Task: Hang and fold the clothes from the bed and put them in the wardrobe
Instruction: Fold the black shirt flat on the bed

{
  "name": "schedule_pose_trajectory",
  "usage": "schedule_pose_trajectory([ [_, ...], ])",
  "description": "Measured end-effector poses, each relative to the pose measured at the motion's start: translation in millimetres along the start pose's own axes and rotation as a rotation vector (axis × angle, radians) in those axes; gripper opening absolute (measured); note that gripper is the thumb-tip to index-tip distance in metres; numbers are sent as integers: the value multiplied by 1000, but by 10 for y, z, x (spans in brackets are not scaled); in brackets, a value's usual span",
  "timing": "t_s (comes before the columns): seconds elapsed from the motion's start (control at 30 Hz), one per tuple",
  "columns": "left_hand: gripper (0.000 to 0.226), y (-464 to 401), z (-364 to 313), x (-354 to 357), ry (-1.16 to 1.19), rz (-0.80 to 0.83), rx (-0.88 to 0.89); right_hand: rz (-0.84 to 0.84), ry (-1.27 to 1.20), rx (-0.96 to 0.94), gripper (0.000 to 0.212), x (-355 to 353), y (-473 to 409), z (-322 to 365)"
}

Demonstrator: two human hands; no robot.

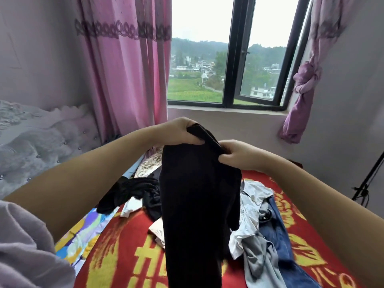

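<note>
Both hands, the left hand (182, 130) and the right hand (239, 154), pinch the top edge of a long black soft-knit garment (197, 200), which hangs limp above the red-and-yellow blanketed bed (124, 256). It looks light, floppy and easily gripped; holding its upper corners should keep it straight for folding.

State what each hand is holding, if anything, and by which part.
Both hands hold one black garment by its top edge: the left hand grips the upper end, the right hand pinches the edge slightly lower. The rest hangs down over the bed.
</note>
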State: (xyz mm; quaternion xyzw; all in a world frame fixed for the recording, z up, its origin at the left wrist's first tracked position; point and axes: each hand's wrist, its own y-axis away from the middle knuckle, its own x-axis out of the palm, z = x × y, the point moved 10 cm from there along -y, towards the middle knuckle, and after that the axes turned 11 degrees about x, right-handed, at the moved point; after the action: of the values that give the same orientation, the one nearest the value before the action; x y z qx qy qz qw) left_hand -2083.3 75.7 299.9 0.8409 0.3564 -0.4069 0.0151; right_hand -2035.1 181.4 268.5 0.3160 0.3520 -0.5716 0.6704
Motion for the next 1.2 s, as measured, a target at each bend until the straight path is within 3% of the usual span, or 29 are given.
schedule_pose_trajectory([
  [0.1, 16, -150, -223, -12, -46, 6, 51, 76, -9, 148, 22, 325, -88, -455],
  [0.2, 13, -249, -305, -13, -122, 62, 41, 17, -157, 242, 21, 474, -168, -840],
  [0.3, 6, -310, -236, -11, -211, 121, 10, -248, -270, 270, 19, 182, -209, -1073],
  [0.43, 8, -402, -97, -172, -231, 46, -18, -610, -341, 167, 19, -250, 0, -1187],
  [0.53, 12, -502, -8, -258, -271, 6, -32, -569, -157, 91, 9, -219, 7, -1163],
  [0.63, 11, -620, 106, -311, -301, -27, -20, -460, 97, 268, 14, -163, -130, -1538],
  [0.73, 17, -739, 280, -339, -328, -51, -1, -325, 19, 478, 11, -52, -241, -2076],
  [0.83, 13, -898, 623, -385, -412, -78, -24, -401, -98, 533, 11, -106, -457, -2303],
  [0.87, 4, -949, 725, -446, -457, -110, -27, -459, -107, 521, 11, -180, -557, -2301],
  [1.0, 32, -1103, 881, -985, -699, -317, -38, -722, 5, 366, 21, -677, -843, -1998],
  [1.1, 38, -1025, 578, -1414, -789, -580, 99, -913, 188, 132, 27, -1075, -775, -1509],
  [1.2, 41, -728, 456, -1566, -775, -717, 217, -949, 300, -180, 36, -1120, -520, -1062],
])
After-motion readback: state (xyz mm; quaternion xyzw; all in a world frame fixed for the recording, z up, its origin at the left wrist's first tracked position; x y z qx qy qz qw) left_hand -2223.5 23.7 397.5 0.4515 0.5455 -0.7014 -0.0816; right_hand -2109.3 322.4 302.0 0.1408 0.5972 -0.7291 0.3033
